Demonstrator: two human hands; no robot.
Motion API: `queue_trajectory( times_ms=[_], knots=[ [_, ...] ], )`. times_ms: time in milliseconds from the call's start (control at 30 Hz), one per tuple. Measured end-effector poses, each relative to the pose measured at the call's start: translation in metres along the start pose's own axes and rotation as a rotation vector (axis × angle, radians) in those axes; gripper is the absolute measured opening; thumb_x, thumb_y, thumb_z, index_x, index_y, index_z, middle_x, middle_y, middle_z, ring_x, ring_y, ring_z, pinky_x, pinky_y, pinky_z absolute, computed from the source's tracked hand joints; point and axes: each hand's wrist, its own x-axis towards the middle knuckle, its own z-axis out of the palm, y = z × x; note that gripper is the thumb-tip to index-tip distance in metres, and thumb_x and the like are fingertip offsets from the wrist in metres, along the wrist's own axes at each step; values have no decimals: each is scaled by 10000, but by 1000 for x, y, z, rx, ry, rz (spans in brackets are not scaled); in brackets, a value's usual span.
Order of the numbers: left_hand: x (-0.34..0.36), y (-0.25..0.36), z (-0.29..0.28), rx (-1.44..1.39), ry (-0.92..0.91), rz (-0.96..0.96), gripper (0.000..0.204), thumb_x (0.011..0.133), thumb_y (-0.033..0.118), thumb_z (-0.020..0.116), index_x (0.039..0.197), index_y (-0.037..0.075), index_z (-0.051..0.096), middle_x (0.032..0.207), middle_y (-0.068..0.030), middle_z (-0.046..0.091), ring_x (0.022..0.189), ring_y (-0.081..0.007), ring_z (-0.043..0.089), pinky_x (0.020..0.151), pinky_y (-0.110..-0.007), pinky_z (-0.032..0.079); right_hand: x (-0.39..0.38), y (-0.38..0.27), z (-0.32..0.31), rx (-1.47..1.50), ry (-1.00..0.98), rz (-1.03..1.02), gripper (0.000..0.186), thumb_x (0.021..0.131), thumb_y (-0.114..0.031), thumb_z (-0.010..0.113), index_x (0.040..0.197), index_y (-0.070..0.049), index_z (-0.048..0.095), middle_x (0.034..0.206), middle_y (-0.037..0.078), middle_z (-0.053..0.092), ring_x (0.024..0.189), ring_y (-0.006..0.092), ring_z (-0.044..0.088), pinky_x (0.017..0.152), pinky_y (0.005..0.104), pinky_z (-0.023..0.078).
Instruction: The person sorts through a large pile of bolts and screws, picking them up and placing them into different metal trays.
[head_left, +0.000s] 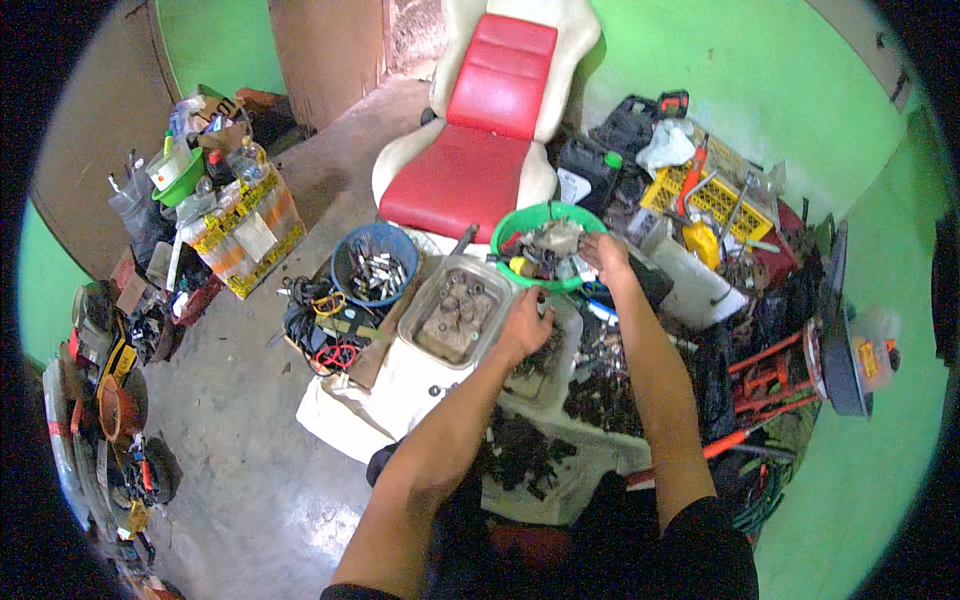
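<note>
A green basin (540, 217) holds mixed metal parts and small tools. My right hand (607, 258) is at its right side, fingers curled among the pieces; what they grip is too small to tell. My left hand (530, 322) is below the basin, fingers curled round something small I cannot make out. Beside it sits a clear rectangular tub (417, 318) with small round parts in murky contents. Another shallow tray (548, 385) lies partly under my left arm. A blue basket (352, 250) of short metal cylinders stands further left.
A red-and-white seat (465, 185) stands behind. A yellow crate (730, 205), black cases (625, 125) and red tools (760, 380) crowd the right by the green wall. A taped carton (250, 240) and piled clutter (115, 405) line the left. Cables (330, 355) lie beside the blue basket.
</note>
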Motion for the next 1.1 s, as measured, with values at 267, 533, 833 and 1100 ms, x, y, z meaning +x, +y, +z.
queue_trajectory(
  times_ms=[267,533,833,1100],
  knots=[
    [-31,-24,-19,357,-634,10,457,788,233,549,1190,22,498,1077,-247,579,1020,-391,549,877,-427,446,-120,42,-59,-649,-438,-123,249,892,-174,497,1061,-17,592,882,46,630,700,99,550,597,250,458],
    [-79,-50,-84,595,-942,-280,364,827,264,534,1102,27,553,967,-190,636,848,-284,633,743,-387,499,-228,173,-41,-1110,-782,-315,325,848,-258,552,1064,-19,592,918,154,634,840,268,610,748,378,478],
    [-111,-60,-94,802,-1084,-202,368,846,318,509,1072,37,582,1031,-203,616,985,-347,583,850,-423,461,-266,287,-5,-1205,-686,-284,546,779,-82,561,1297,-115,393,1210,227,434,1116,401,453,923,440,413],
    [-113,-71,-93,787,-1075,-199,368,865,318,518,1108,47,570,1048,-190,616,971,-351,589,859,-425,460,-240,339,30,-1662,-620,-587,445,807,-73,457,1250,-112,459,1327,166,395,1179,343,434,945,422,413]
  ],
)
